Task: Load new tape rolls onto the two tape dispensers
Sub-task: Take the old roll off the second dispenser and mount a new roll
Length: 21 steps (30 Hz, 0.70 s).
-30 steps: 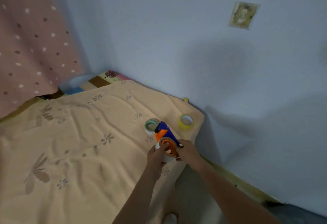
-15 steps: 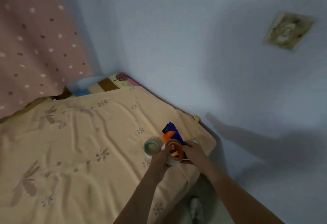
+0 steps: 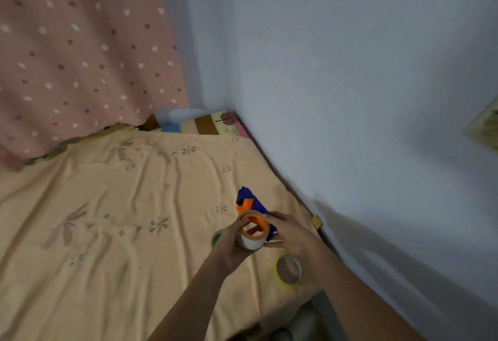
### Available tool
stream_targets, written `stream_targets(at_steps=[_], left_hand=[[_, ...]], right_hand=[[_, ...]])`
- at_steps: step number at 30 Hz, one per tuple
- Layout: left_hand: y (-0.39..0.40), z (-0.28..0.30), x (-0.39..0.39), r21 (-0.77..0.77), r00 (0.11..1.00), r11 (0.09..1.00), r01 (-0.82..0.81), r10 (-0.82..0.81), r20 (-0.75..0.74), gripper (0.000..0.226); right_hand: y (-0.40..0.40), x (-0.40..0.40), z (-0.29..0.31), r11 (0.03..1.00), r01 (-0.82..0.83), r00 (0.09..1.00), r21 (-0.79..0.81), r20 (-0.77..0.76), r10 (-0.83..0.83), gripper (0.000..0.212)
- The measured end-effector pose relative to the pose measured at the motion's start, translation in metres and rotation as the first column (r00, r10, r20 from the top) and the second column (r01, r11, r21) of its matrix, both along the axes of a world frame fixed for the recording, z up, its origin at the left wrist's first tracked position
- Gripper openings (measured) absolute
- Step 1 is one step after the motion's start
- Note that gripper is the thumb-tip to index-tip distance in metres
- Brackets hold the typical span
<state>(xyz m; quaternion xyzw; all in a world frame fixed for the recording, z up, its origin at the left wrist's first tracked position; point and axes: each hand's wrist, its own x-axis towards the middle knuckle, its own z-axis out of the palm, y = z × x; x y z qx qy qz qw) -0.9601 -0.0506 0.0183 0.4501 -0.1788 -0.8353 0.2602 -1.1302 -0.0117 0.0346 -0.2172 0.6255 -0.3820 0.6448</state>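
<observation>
Hands meet over the near right part of a bed [image 3: 113, 233] covered in a peach floral sheet, both closed around one blue and orange tape dispenser [image 3: 249, 203]. The left hand [image 3: 234, 243] grips a pale tape roll [image 3: 252, 241] seated on the dispenser's orange hub, fingers curled over its rim. The right hand [image 3: 292, 235] clasps the dispenser body from the other side. Compared with a second ago, the dispenser is lifted closer to the person, and the view has swung down and left. A yellow-edged roll [image 3: 289, 269], earlier lying beyond the dispenser, now shows nearer than it, below the right wrist. A green roll [image 3: 217, 237] peeks out just left of the dispenser, behind the left hand. The roll appears pushed onto the hub, so this first loading looks nearly complete. No second dispenser is in view.
</observation>
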Motion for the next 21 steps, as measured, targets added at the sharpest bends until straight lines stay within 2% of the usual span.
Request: stream_targets(at_steps=[3, 7, 9, 11, 12, 13, 15, 16, 17, 18, 20, 21], left_hand=[[-0.005, 0.002, -0.003, -0.005, 0.998, 0.999, -0.041, 0.041, -0.037, 0.044], [-0.013, -0.004, 0.001, 0.022, 0.992, 0.996, -0.083, 0.085, -0.090, 0.040], [-0.018, -0.009, 0.005, 0.010, 0.991, 0.997, -0.073, 0.074, -0.110, 0.039], [-0.022, -0.012, 0.007, -0.004, 0.990, 0.998, -0.067, 0.066, -0.128, 0.037], [-0.024, -0.012, 0.006, -0.009, 0.989, 0.997, -0.071, 0.069, -0.134, 0.037], [-0.027, -0.012, 0.005, -0.017, 0.988, 0.997, -0.074, 0.071, -0.136, 0.039], [-0.030, -0.011, 0.005, -0.040, 0.988, 0.997, -0.070, 0.064, -0.137, 0.040], [-0.033, -0.009, 0.004, -0.046, 0.989, 0.996, -0.073, 0.066, -0.133, 0.041], [-0.035, -0.009, 0.005, -0.049, 0.989, 0.996, -0.080, 0.073, -0.125, 0.043], [-0.038, -0.008, 0.006, -0.044, 0.989, 0.995, -0.090, 0.084, -0.118, 0.046], [-0.041, -0.006, 0.006, -0.046, 0.989, 0.995, -0.090, 0.084, -0.119, 0.045], [-0.041, -0.006, 0.006, -0.053, 0.990, 0.995, -0.080, 0.073, -0.122, 0.043]], right_hand=[[-0.011, -0.004, -0.002, 0.999, -0.049, 0.999, 0.010, 0.019, 0.049, 0.039], [-0.029, -0.010, -0.003, 0.999, -0.044, 0.999, -0.007, -0.013, 0.044, 0.029], [-0.038, -0.013, -0.002, 0.998, -0.057, 0.994, -0.023, -0.096, 0.054, 0.034], [-0.046, -0.014, 0.001, 0.995, -0.096, 0.963, -0.038, -0.257, 0.083, 0.039], [-0.051, -0.014, 0.002, 0.990, -0.138, 0.917, -0.037, -0.383, 0.113, 0.041], [-0.055, -0.015, 0.003, 0.979, -0.201, 0.834, -0.026, -0.528, 0.157, 0.046], [-0.058, -0.012, 0.005, 0.946, -0.325, 0.607, -0.011, -0.769, 0.200, 0.066], [-0.057, -0.007, 0.008, 0.921, -0.386, 0.516, -0.045, -0.838, 0.175, 0.078], [-0.054, -0.001, 0.012, 0.886, -0.454, 0.463, -0.088, -0.874, 0.150, 0.087], [-0.051, 0.007, 0.016, 0.848, -0.517, 0.450, -0.118, -0.880, 0.152, 0.092], [-0.045, 0.022, 0.022, 0.793, -0.604, 0.445, -0.083, -0.860, 0.249, 0.100], [-0.044, 0.027, 0.022, 0.775, -0.632, 0.414, -0.032, -0.858, 0.303, 0.104]])
